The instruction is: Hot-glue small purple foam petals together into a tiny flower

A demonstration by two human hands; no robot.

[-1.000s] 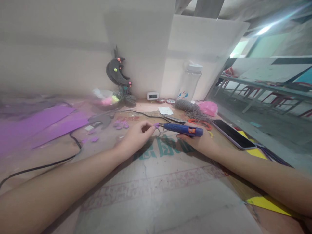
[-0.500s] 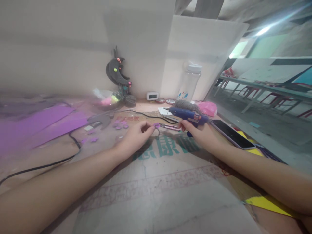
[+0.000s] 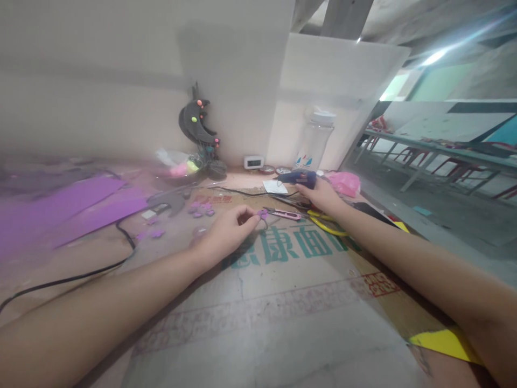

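A small purple flower (image 3: 263, 214) with a thin dark cord hanging from it is pinched between the thumb and fingertips of my left hand (image 3: 232, 231). Farther back, my right hand (image 3: 325, 196) is closed around a blue glue gun (image 3: 301, 178), its nozzle pointing left above a small white sheet (image 3: 274, 187). Between the hands lie pink thread snips (image 3: 286, 214), close to the flower. Yellow-handled scissors (image 3: 327, 229) lie partly under my right forearm. Several more purple flowers (image 3: 202, 209) rest left of my left hand.
Purple sheets (image 3: 97, 207) and a black cable (image 3: 76, 278) lie at left. Along the wall stand a dark crescent-shaped ornament (image 3: 197, 124), a small digital clock (image 3: 253, 162) and a clear bottle (image 3: 315, 143). A pink bag (image 3: 345, 184) and a phone (image 3: 377, 214) are at right.
My right hand has carried the glue gun back and slightly left, away from the flower, uncovering the yellow-handled scissors. My left hand stays nearly in place with the flower.
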